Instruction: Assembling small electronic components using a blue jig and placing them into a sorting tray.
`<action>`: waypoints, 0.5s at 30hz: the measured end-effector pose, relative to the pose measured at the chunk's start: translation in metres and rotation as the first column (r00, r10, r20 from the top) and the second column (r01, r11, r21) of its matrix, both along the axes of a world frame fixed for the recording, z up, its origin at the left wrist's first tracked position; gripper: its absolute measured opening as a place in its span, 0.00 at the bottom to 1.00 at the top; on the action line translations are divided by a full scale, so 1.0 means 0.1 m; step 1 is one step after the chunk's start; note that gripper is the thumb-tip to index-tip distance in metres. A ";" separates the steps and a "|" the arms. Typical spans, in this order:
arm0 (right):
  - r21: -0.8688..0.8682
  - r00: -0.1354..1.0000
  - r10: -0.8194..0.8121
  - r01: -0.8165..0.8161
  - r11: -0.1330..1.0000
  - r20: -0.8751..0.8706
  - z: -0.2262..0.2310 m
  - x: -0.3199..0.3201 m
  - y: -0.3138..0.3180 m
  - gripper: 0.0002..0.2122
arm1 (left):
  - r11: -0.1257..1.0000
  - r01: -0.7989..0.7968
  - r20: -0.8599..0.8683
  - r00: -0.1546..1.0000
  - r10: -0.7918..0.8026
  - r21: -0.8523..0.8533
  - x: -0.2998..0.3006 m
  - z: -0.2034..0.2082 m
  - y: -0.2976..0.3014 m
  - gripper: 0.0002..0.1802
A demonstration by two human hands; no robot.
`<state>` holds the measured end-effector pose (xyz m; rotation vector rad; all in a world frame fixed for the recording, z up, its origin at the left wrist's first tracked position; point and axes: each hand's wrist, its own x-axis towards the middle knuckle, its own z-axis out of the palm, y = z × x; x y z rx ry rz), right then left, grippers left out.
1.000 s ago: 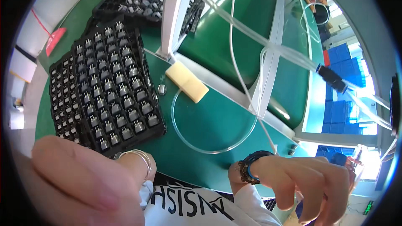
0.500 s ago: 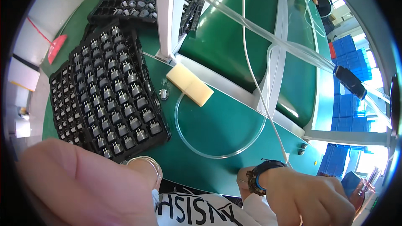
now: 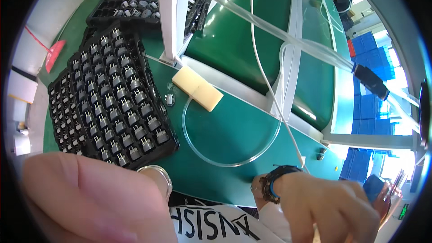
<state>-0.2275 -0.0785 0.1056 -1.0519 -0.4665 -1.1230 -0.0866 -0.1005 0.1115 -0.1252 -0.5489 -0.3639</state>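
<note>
My left hand [image 3: 94, 198] looms large and close at the lower left, a bracelet on its wrist. Its fingertips run out of the picture, so their grip is hidden. At the lower right is my right hand [image 3: 328, 204], back up, with a dark watch [image 3: 271, 184] at the wrist. Its fingers curl downward over the table edge; whatever lies within them is hidden. Beyond my left hand, a black tray [image 3: 171, 144] holds rows of grey cylindrical parts [image 3: 119, 126] with upright metal prongs. A single small metal part [image 3: 169, 99] lies beside that tray.
A yellow foam block [image 3: 198, 88] and a looped clear tube [image 3: 225, 165] lie on the green table [image 3: 207, 139]. A white post [image 3: 173, 18] and a green conveyor belt [image 3: 243, 31] stand beyond. Blue crates [image 3: 369, 85] and a person [image 3: 343, 2] are at the right.
The whole scene has shifted slightly left and up in the picture. My right hand sits slightly further left, its fingers still curled. My left hand stays close and large.
</note>
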 end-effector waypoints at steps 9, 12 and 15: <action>0.030 0.998 -0.062 0.063 0.998 -0.025 -0.04 -0.21 -0.08 0.12 | 0.957 -0.246 0.144 0.964 0.225 0.155 0.32 0.12 0.30 0.05; -0.089 0.925 -0.356 0.347 0.934 -0.134 -0.21 -0.35 -0.20 0.18 | 0.986 0.103 0.211 0.969 -0.129 0.133 0.24 -0.04 0.11 0.12; -0.187 0.737 -0.468 0.435 0.881 -0.487 -0.57 -0.30 -0.27 0.24 | 0.941 0.095 0.232 0.957 -0.177 0.325 0.39 0.06 0.23 0.21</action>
